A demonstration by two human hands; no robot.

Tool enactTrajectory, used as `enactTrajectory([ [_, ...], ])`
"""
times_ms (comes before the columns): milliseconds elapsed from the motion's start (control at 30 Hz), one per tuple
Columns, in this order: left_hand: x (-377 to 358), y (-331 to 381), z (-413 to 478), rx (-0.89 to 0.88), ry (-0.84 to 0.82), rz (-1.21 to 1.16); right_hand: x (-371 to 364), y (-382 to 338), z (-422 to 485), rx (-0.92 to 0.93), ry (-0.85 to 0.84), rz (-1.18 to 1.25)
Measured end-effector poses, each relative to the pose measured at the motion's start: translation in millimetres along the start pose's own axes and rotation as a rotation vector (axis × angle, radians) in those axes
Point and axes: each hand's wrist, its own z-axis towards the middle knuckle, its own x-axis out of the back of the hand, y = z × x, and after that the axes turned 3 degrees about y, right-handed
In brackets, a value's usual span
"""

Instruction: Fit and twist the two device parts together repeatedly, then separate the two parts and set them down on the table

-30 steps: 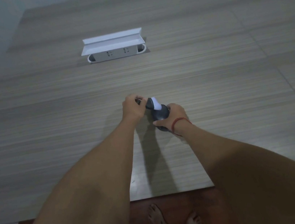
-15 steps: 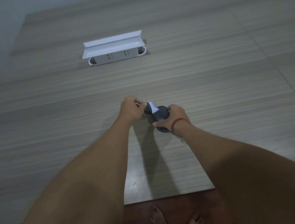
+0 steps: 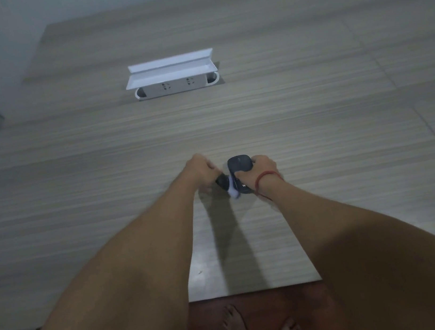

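The right hand (image 3: 262,165) gripped a dark, rounded plastic computer mouse (image 3: 238,165) from its right side, fingers curled round it, just above the grey wood-grain counter (image 3: 316,123). The left hand (image 3: 200,168) pinched a small dark piece with a pale band (image 3: 227,184) against the mouse's near end. Well beyond them, a white pop-up socket box (image 3: 174,82) stood open in the counter. Bare feet (image 3: 238,329) showed on the reddish floor below.
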Motion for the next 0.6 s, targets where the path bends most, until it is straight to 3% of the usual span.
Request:
enactTrajectory([
  [100, -0.1, -2.3, 0.5, 0.012, 0.000, -0.036, -0.4, -0.3, 0.7, 0.004, -0.004, 0.005],
  [233, -6.6, 1.3, 1.4, -0.075, 0.319, -0.078, -1.1, -0.8, 1.0, -0.014, 0.005, 0.013],
  [300, -7.9, 2.7, 1.7, -0.027, 0.258, -0.123, -1.2, -0.7, 1.6, -0.022, 0.008, 0.022],
  [400, -2.9, 1.1, -0.5, 0.084, -0.013, -0.076, 0.1, -0.7, 2.2, -0.033, 0.018, 0.032],
  [433, -1.1, 0.1, -1.4, 0.090, -0.037, -0.055, 0.5, -0.7, 2.4, -0.037, 0.020, 0.030],
  [600, -7.1, -4.5, 4.5, -0.038, 0.328, -0.110, 0.3, -0.3, 1.3, -0.033, 0.013, 0.033],
])
